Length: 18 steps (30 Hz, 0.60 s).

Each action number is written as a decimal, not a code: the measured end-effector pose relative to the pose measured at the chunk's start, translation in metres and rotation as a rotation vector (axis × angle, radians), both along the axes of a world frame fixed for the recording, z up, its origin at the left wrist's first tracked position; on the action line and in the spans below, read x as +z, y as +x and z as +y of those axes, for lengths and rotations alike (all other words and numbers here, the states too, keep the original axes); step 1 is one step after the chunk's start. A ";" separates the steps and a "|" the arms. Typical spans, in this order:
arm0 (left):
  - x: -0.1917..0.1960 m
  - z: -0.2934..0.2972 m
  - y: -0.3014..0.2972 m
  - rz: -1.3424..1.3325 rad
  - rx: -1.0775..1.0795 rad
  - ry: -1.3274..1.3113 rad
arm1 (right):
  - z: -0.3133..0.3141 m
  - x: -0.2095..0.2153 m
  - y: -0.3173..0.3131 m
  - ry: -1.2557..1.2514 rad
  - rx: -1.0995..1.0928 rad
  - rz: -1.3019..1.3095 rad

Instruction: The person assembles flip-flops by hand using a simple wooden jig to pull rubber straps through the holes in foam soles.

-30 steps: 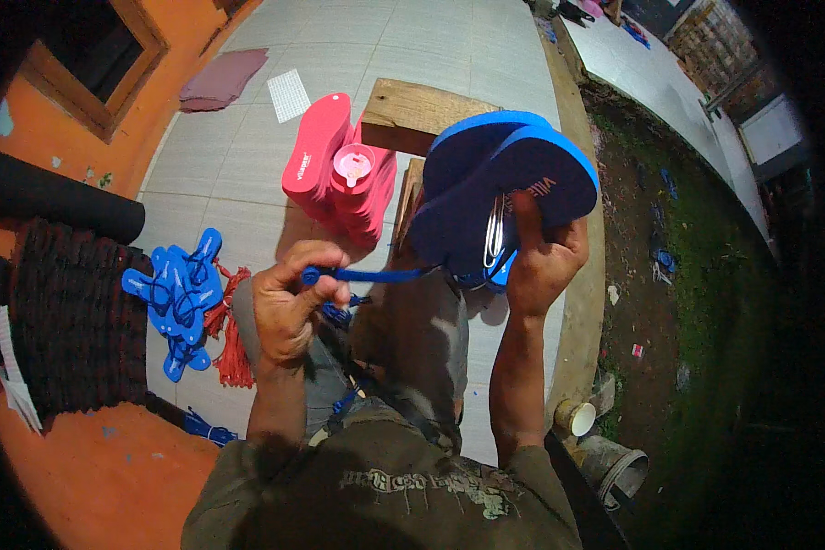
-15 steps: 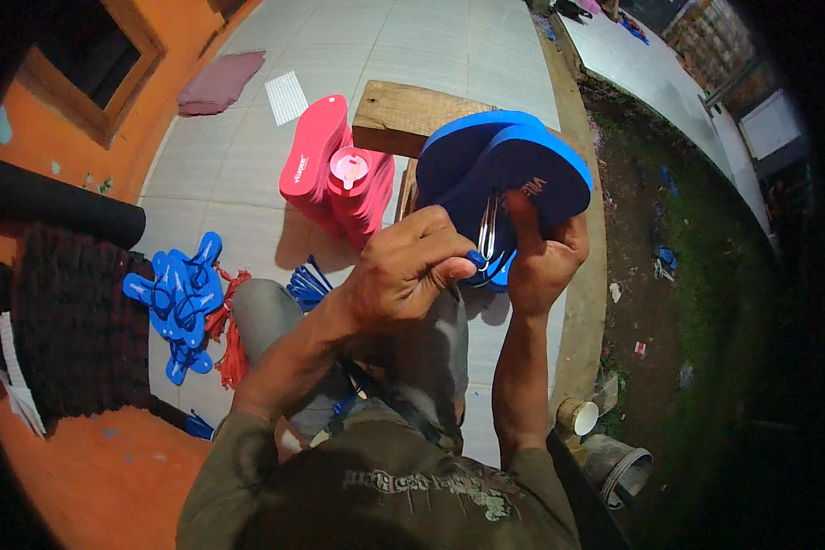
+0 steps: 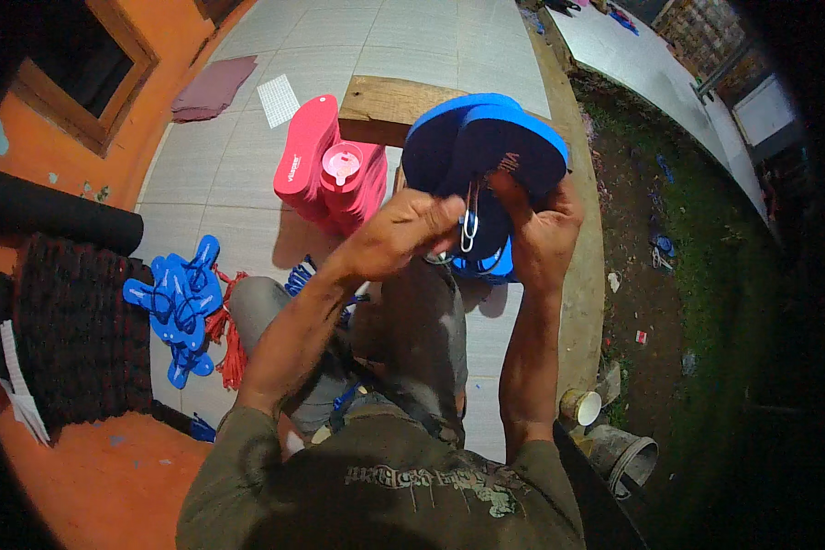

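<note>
Blue foam sandal sole point(image 3: 486, 151), raised above my lap: my right hand point(image 3: 541, 234) clamps its heel while my left hand point(image 3: 403, 234) pinches the bent wire threading tool point(image 3: 468, 225), best pulled straight and steadily.

I see no screens or signs from here. The nearest thing to a label is a small light printed mark on the dark sole of the blue sandal point(image 3: 486, 156) that my right hand point(image 3: 536, 229) grips, and another pale mark along the side of the pink sandal stack point(image 3: 307, 151) on the tiled floor. Both are too small to make out.
</note>
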<state>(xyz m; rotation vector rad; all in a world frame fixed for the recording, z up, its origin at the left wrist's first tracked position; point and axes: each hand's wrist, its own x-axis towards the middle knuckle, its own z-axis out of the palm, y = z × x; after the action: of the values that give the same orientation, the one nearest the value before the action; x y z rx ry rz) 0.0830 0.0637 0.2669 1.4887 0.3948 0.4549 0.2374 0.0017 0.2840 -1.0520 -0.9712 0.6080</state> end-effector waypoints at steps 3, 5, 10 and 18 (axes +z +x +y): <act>0.008 -0.011 0.013 -0.058 0.674 0.638 | -0.015 -0.009 0.000 0.003 0.041 -0.041; 0.010 -0.021 0.013 -0.157 0.728 0.693 | -0.023 -0.020 -0.009 0.071 0.077 0.012; 0.016 -0.014 0.027 -0.208 0.589 0.470 | -0.025 0.002 -0.021 -0.027 0.009 0.021; -0.002 -0.010 -0.004 -0.125 0.766 0.900 | -0.042 -0.020 -0.048 0.014 -0.401 -0.438</act>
<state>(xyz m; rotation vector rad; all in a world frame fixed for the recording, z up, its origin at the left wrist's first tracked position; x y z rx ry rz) 0.0790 0.0539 0.2652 2.1224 0.7155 1.4683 0.1891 -0.0398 0.2639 -1.3538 -1.0952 0.0360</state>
